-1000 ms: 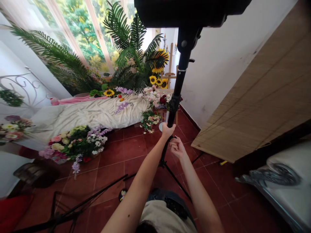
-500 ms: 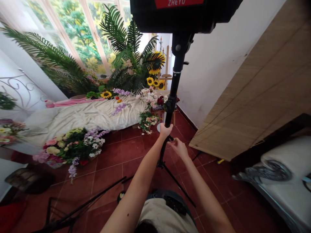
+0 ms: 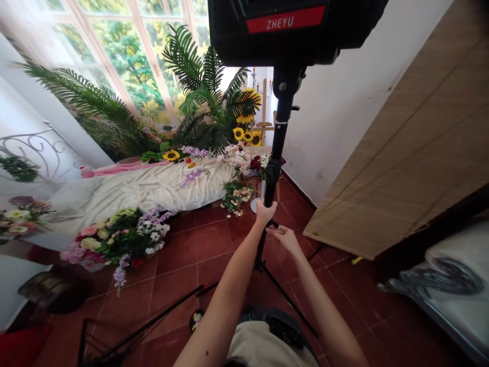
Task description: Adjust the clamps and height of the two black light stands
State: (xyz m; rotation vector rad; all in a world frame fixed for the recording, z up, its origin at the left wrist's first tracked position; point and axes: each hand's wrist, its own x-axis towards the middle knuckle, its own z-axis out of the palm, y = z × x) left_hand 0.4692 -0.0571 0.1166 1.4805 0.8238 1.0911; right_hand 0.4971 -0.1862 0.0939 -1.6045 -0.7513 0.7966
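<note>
A black light stand (image 3: pixel 280 137) rises in front of me, with a large black lamp housing (image 3: pixel 294 41) marked ZHEYU at its top. My left hand (image 3: pixel 266 210) is wrapped round the pole. Just below it to the right, my right hand (image 3: pixel 281 236) is at a small black knob (image 3: pixel 272 224) on the stand, fingertips close against it; whether they pinch it is hard to tell. The stand's legs (image 3: pixel 290 300) spread over the red tiled floor.
A daybed with cream cloth (image 3: pixel 183 189) and flower bunches (image 3: pixel 114 232) lies left. Another black stand (image 3: pixel 153 318) is low left. A bamboo blind (image 3: pixel 397 137) and a white cushioned seat with silver carving (image 3: pixel 454 275) are right.
The whole view has shifted, so the lamp housing and room sit lower in it. My left hand stays round the pole; the fingers of my right hand have changed position slightly beside the knob.
</note>
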